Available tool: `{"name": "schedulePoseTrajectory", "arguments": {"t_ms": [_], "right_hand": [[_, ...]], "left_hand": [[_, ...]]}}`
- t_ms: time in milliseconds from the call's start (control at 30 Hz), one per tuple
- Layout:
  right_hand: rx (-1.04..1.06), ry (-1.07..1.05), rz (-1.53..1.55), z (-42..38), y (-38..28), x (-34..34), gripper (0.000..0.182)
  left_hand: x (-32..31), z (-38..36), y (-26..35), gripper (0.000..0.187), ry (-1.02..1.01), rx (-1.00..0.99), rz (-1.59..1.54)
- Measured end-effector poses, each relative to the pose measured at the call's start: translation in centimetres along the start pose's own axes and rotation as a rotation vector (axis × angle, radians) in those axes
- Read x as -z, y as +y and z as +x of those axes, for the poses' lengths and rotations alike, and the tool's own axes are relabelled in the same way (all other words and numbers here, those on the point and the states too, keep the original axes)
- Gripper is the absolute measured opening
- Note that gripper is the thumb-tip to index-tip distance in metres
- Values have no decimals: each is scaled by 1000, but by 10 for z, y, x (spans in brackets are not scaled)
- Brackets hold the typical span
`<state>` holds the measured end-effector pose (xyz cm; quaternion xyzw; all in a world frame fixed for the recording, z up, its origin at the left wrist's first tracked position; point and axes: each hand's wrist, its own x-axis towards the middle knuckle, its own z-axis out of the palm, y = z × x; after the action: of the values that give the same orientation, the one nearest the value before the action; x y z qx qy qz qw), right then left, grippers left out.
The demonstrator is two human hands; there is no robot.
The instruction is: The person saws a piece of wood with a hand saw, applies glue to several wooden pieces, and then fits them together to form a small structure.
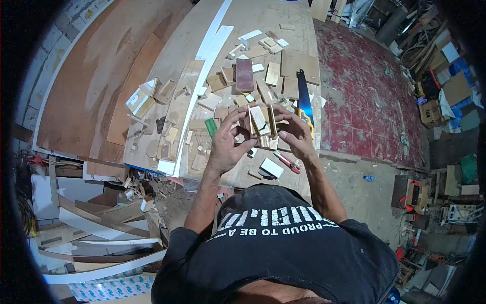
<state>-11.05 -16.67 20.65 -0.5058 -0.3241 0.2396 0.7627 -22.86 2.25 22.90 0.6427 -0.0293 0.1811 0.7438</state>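
Between my two hands is a small wooden box-like piece point(259, 120), with thin upright side boards and a pale block between them. My left hand point(229, 144) grips its left side, thumb toward the near edge and fingers behind. On the other side my right hand point(297, 136) has its fingers on the right-hand board point(272, 121). The piece is held over the near part of the cluttered worktable. Just below it lie a red-handled utility knife point(287, 162) and a white block point(271, 168). A handsaw point(305, 101) with a yellow handle lies right of my right hand.
Wood offcuts cover the worktable point(253, 15), with a dark red block point(244, 75) standing out among them. A small house-shaped wooden model point(143, 99) sits to the left. Large plywood sheets point(96, 76) lean at far left. Scrap strips point(106, 253) pile up at lower left.
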Motion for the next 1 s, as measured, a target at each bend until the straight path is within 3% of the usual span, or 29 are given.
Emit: {"name": "schedulePoseTrajectory", "arguments": {"t_ms": [67, 300, 400, 533, 633, 833, 1000], "right_hand": [[-9, -13, 33, 2, -3, -1, 36], [-77, 27, 28, 5, -4, -9, 38], [-199, 89, 102, 3, 2, -8, 36], [-197, 84, 128, 0, 10, -5, 35], [-185, 67, 98, -2, 15, -5, 33], [-272, 131, 54, -3, 19, -2, 36], [-276, 239, 12, -2, 20, -4, 28]], "left_hand": [[2, 2, 3, 67, 2, 145, -113], [4, 6, -2, 57, 114, 266, -112], [-1, 6, -2, 56, 174, 298, -15], [-4, 7, -2, 56, 201, 359, -78], [-8, 7, 1, 54, 220, 395, 58], [-10, 5, 0, 44, 252, 497, -19], [-15, 1, -9, 39, 255, 479, -167]]}}
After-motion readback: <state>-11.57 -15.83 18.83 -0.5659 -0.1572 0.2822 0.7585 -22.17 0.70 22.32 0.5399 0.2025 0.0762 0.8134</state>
